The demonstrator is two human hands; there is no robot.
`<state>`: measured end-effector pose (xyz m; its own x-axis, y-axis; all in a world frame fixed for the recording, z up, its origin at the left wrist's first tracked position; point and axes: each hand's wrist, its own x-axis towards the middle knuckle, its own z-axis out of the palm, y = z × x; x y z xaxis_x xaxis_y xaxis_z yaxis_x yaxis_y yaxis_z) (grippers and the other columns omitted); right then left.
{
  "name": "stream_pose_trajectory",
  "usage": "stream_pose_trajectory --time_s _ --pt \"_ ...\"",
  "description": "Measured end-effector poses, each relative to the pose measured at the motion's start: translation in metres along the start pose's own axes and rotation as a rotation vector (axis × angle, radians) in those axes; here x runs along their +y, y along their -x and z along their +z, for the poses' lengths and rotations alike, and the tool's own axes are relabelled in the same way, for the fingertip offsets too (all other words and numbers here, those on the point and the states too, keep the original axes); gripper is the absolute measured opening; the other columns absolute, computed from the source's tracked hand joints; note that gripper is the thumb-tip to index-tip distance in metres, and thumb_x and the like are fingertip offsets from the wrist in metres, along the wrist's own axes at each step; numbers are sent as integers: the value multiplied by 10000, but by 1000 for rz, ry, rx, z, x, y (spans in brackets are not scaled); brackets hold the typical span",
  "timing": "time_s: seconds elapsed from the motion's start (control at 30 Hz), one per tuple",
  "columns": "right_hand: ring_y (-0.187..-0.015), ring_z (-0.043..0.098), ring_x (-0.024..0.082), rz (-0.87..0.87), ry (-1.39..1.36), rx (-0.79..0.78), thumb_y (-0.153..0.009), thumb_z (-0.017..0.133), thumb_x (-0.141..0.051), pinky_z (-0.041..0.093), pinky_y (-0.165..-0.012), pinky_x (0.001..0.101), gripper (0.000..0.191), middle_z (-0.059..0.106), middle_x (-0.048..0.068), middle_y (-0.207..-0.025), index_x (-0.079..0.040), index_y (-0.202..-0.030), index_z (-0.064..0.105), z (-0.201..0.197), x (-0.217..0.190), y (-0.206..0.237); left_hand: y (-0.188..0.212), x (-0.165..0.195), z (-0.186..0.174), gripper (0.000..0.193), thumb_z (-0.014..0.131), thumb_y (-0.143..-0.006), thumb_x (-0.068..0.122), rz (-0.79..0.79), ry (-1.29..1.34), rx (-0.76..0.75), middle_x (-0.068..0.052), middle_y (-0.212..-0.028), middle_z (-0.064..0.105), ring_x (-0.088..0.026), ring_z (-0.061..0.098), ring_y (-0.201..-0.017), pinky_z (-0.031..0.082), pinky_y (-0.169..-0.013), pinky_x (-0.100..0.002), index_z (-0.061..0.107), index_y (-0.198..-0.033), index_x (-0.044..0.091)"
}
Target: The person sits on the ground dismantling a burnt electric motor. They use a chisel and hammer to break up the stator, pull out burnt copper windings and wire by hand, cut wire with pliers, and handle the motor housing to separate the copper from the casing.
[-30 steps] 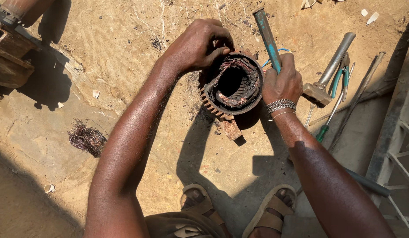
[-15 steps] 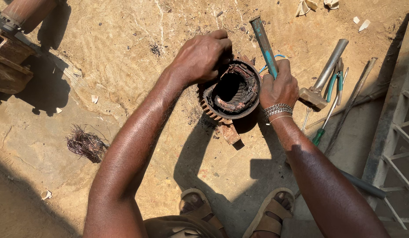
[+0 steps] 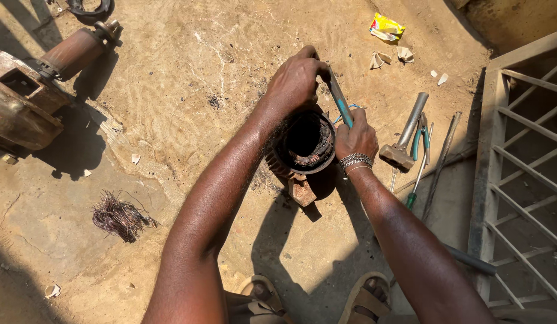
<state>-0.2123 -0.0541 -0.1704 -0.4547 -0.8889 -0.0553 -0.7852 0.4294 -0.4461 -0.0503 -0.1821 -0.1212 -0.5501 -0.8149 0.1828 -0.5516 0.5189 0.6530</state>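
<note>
1. Where the sandy ground point(image 3: 188, 72) fills most of the view, a metal grille frame point(image 3: 521, 180) lies along its right edge, and a rusty machine housing point(image 3: 26, 102) sits at the upper left, well apart from the hands.
2. At the centre stands a round motor stator point(image 3: 303, 147), open end up, with burnt copper windings visible inside and a finned outer shell; it rests on a small block point(image 3: 302, 191).
3. The left hand point(image 3: 296, 84) is clenched over the far rim of the stator and touches the upper end of the tool.
4. The right hand point(image 3: 354, 135) is wrapped tightly around a blue-handled tool point(image 3: 339, 102), just beside the stator's right rim.
5. A hammer point(image 3: 404, 141) lies near the right hand, with blue-handled pliers point(image 3: 419, 135) and a green-handled screwdriver point(image 3: 415, 186) beside it.
6. A tuft of copper wire point(image 3: 117, 216) lies on the ground at the left.
</note>
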Motion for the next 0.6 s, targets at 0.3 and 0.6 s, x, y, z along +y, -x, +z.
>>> stream_pose_trajectory --time_s 0.3,0.6 --pt "-937 686 444 -1 -84 96 -842 609 -173 511 -833 569 301 734 189 -973 -130 -1140 607 -10 4 25 45 45 -9 433 889 -742 370 -80 -307 -90 -172 -1050 728 -334 679 -1042 563 -877 -442 744 -1012 64" --pt "-946 704 398 61 -120 -4 -886 619 -188 521 -835 534 280 733 175 -979 -145 -1161 594 -28 10 21 45 75 18 193 579 -1002 131 82 -599 -184 -90 -1133 696 -263 668 -1055 609 -759 -396 675 -1169 136"
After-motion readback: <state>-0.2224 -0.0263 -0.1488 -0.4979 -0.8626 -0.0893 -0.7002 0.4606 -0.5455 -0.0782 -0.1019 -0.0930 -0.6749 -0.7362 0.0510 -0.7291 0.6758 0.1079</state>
